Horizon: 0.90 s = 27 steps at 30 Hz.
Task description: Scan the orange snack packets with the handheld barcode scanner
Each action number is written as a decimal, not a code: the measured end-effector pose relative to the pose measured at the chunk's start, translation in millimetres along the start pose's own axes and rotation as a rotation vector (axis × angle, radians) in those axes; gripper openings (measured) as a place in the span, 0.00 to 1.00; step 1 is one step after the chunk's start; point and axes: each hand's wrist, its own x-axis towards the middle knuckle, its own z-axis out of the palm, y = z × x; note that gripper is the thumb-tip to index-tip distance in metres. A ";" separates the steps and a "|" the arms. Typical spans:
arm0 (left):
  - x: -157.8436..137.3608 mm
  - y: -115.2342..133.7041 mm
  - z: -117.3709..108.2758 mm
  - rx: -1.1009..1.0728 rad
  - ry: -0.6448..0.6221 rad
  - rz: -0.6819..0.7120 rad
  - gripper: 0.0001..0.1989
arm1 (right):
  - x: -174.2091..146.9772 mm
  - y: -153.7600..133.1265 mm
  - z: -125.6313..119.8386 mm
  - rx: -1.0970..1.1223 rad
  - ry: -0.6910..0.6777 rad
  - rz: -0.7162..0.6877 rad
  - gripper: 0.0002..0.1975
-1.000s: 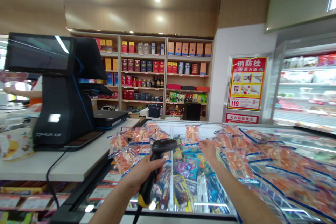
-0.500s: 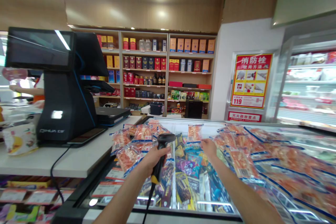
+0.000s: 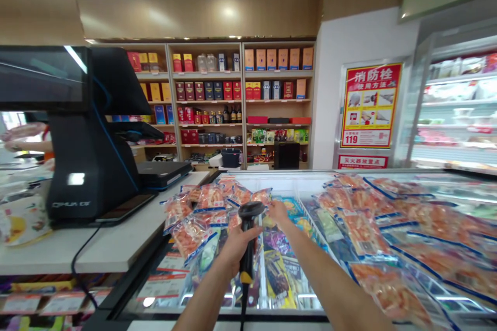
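Observation:
A black barcode scanner (image 3: 247, 248) with a yellow-trimmed base and a cable is gripped upright in my left hand (image 3: 235, 251). My right hand (image 3: 277, 212) pinches the edge of a clear bag of orange-pink food (image 3: 264, 195), just behind the scanner's head. That bag is partly hidden by the scanner and my fingers. Similar blue-edged bags lie in a pile (image 3: 193, 232) to the left and in a larger spread (image 3: 363, 235) to the right, on the glass top of a chest freezer (image 3: 298, 182). Colourful ice-cream packets (image 3: 277, 279) show beneath my hands.
On the left a white counter (image 3: 112, 248) carries a black checkout terminal (image 3: 91, 165) with screens. Another person's arm shows beyond it. Shelves of boxes and bottles (image 3: 209, 90) stand at the back, a red fire-hydrant sign (image 3: 370, 106) on the wall.
My right hand has moved left with the bag, bringing it close to the scanner. My left hand and the scanner have shifted slightly right. The view has turned a little.

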 end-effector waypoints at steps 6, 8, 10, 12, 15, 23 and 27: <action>-10.5 -4.7 3.0 0.003 -0.065 -0.006 0.10 | -24.3 6.0 -95.4 -0.171 -0.022 -0.118 0.13; -14.6 -7.5 4.7 0.004 -0.096 -0.024 0.11 | -55.7 22.4 -149.2 -0.354 -0.068 -0.292 0.17; -19.1 -9.1 7.7 0.002 -0.121 -0.038 0.11 | -97.6 44.3 -196.2 -0.507 -0.063 -0.360 0.22; -24.2 -8.5 12.5 0.009 -0.136 -0.042 0.11 | -139.6 68.9 -225.9 -0.637 -0.046 -0.352 0.25; -32.3 -4.6 22.2 0.028 -0.145 -0.037 0.11 | -178.2 99.5 -231.2 -0.748 -0.031 -0.301 0.24; -40.0 -0.7 30.2 0.034 -0.128 -0.078 0.10 | -124.1 86.2 -154.1 -0.593 0.140 -0.140 0.25; -36.9 1.2 18.9 0.051 -0.125 -0.073 0.11 | -77.2 72.0 -155.2 -0.400 0.079 -0.184 0.19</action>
